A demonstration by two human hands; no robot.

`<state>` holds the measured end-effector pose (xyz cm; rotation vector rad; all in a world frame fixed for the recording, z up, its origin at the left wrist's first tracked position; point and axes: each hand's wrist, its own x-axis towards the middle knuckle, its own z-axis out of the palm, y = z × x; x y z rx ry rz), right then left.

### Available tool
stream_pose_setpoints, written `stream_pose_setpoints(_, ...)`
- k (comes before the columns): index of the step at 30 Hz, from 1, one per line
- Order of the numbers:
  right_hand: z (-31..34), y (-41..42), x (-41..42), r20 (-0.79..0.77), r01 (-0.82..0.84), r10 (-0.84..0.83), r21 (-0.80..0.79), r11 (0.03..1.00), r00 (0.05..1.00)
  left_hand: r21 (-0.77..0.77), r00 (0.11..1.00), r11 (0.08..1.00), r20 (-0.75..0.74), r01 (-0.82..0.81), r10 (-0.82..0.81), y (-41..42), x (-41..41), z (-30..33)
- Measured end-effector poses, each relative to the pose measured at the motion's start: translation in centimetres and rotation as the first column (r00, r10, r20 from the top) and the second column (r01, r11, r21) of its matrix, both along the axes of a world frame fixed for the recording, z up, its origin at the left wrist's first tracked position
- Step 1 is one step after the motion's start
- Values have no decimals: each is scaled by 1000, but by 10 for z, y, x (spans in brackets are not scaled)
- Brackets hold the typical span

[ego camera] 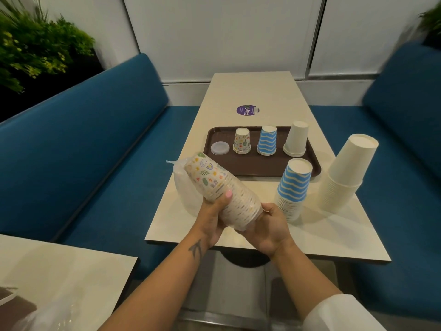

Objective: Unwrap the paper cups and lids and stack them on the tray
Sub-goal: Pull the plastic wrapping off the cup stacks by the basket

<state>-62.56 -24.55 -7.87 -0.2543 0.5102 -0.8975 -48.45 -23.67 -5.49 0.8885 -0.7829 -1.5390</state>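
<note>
Soft, even indoor light falls from above, leaving faint shadows beside the cup stacks on the pale table. Wide-angle distortion bends the blue benches outward; the plants and frame corners blur.

The tray lies on the table, past the table's midpoint from the person. On the tray, left to right, stand a lid, a short patterned cup stack, a short striped cup stack and a short plain cup stack, all inverted. A round sticker lies behind the tray. In front of the tray's right corner stands a tall striped stack; right of it, near the table edge, a tall plain stack. Above the near left part of the table, the left hand and right hand hold a wrapped cup sleeve tilted, base end pointing away. Benches flank the table on both sides.
</note>
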Motion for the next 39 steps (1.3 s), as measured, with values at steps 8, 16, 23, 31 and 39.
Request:
stream_pose_setpoints(8,12,-3,3,10,-49,52,-201,978,999,-5,994,1000,-111,-3,3,-8,10,14)
stream_pose_setpoints(16,1,-2,-18,-459,42,-37,1,999,888,-8,992,996,-89,-91,90,-22,20,23)
stream_pose_setpoints(23,-14,0,-29,-914,-122,134,93,988,384,15,993,995,-68,-97,98,-27,26,30)
stream_pose_setpoints(31,11,1,-16,-898,-281,119,-6,960,424,-10,993,993,-14,-114,114,-28,31,40)
stream_pose_setpoints(39,35,2,3,-838,50,-92,-78,996,537,-31,986,990,96,-136,139,-21,37,38)
